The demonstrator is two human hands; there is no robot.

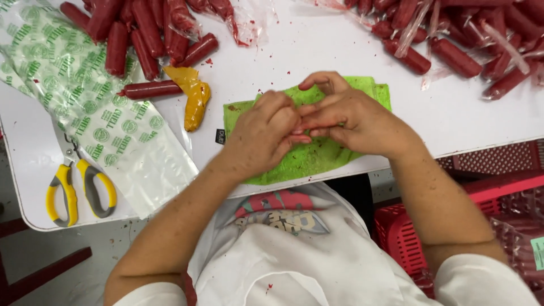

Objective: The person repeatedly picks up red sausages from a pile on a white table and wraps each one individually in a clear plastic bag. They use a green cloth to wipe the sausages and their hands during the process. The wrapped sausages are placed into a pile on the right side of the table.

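Both hands meet over the green cloth [317, 158], left hand [263, 136] and right hand [357, 119] with each grip pinched together on a thin reddish piece [317, 126], mostly hidden by fingers. It is best kept low over the cloth, away from the sausages [136, 34], bags [96, 113] and scissors [79, 187] on the counter [283, 56].
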